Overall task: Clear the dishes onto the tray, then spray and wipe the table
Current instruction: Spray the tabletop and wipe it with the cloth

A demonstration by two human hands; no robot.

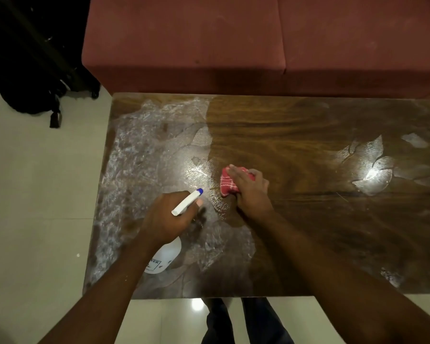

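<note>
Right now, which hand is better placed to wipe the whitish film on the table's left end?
Right. The right hand holds the red cloth on the table beside the whitish film; the left hand grips the spray bottle.

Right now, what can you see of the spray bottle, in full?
The spray bottle has a whitish, translucent, plastic-looking body and a white trigger head ending in a blue nozzle tip. A label with dark print sits low on the body, too small to read in full. The left hand grips it round the neck, hiding the middle. It is tilted over the left part of the wooden table, with the nozzle pointing away from the person. I cannot tell whether its base touches the table.
</note>
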